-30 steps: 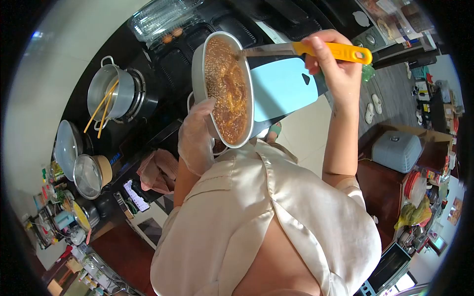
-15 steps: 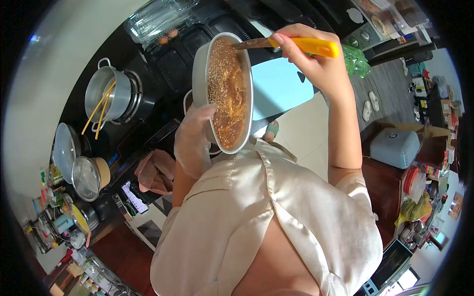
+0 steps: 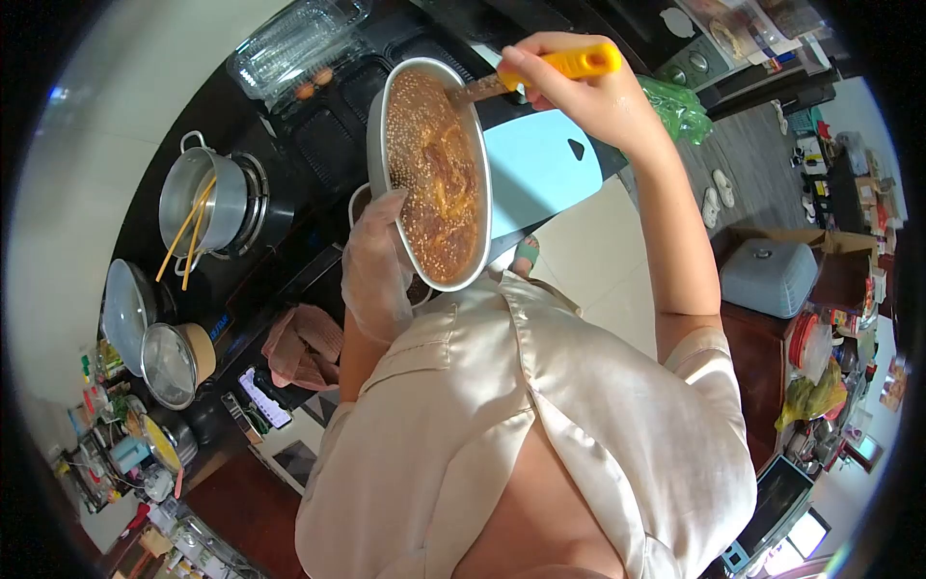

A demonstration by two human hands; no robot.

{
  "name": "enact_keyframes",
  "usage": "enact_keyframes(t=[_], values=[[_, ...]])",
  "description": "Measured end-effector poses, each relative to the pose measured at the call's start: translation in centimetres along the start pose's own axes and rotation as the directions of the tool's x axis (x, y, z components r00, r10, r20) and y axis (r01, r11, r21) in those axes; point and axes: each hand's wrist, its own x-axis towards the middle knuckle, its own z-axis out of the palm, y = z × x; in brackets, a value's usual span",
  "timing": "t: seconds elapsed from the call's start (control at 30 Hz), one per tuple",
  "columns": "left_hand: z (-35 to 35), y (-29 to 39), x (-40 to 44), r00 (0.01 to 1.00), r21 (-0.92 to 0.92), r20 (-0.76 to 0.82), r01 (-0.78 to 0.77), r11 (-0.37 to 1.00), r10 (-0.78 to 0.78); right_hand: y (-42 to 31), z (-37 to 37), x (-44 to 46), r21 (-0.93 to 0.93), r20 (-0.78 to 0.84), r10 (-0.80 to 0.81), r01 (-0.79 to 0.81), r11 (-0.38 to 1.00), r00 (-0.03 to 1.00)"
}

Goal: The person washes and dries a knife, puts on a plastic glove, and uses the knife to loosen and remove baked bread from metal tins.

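My left hand (image 3: pixel 374 265), in a clear plastic glove, grips the near left side of an oval metal pan (image 3: pixel 377 145), its thumb over the rim. The pan is tipped so its contents face me: a brown, glossy cake-like mass (image 3: pixel 434 183) dotted with sesame seeds. My right hand (image 3: pixel 596 101), bare, is closed around the yellow handle of a knife (image 3: pixel 584 62). Its smeared blade reaches inside the pan's far right edge; the tip is hidden in or against the brown mass. Behind the pan lies a light blue cutting board (image 3: pixel 540 188).
To the left, a metal pot (image 3: pixel 227 207) with chopsticks (image 3: pixel 194 232) across it stands by a burner. Clear plastic containers (image 3: pixel 289 48) and black trays (image 3: pixel 328 140) occupy the back counter. A pink towel (image 3: pixel 304 347) lies at the counter's front. A green bag (image 3: pixel 680 111) is at right.
The knife handle has moved up and left, and the blade slants more steeply at the pan's edge. The pan has shifted slightly up and left with my left hand.
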Motion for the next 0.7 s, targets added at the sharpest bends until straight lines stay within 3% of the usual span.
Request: enact_keyframes(t=[0.1,0.17,0.27,0.33,0.43,0.47,0.53,0.63,0.7], values=[[-0.1,0.0,0.2,1.000,0.021,-0.007,-0.007,1.000,0.007,0.2,0.7,0.6,-0.057,-0.044,-0.028,0.026,0.998,0.999],[-0.1,0.0,0.3,1.000,0.032,-0.022,-0.011,0.999,0.011,0.5,0.7,0.6,0.005,-0.013,0.017,-0.017,1.000,1.000],[-0.1,-0.2,0.5,0.998,0.049,-0.049,-0.026,0.998,0.028,0.9,0.3,0.8,-0.056,0.007,0.012,-0.011,0.998,1.000],[0.1,-0.3,0.7,0.997,0.055,-0.073,-0.035,0.998,0.039,0.6,-0.2,0.9,-0.243,0.040,-0.028,0.037,0.969,0.999],[1.3,-0.5,0.9,0.994,0.019,-0.103,-0.042,0.999,0.044,-0.3,-0.4,0.7,-0.284,0.112,-0.010,0.041,0.958,0.994],[1.9,-0.3,1.1,0.990,0.072,-0.089,-0.107,0.992,0.113,-0.3,-0.3,0.4,-0.286,0.111,-0.008,0.040,0.957,0.994],[2.0,-0.1,1.5,0.980,0.118,-0.075,-0.174,0.978,0.183,-0.3,0.2,-0.5,-0.211,0.174,-0.010,0.047,0.976,0.985],[0.6,0.5,2.3,0.984,0.145,-0.005,-0.177,0.974,0.179,0.2,0.8,-1.8,-0.095,0.226,0.166,-0.147,0.984,0.960],[-0.4,0.8,3.1,0.966,0.243,0.029,-0.255,0.936,0.256,1.2,1.3,-2.8,-0.011,0.281,0.212,-0.217,0.976,0.936]])
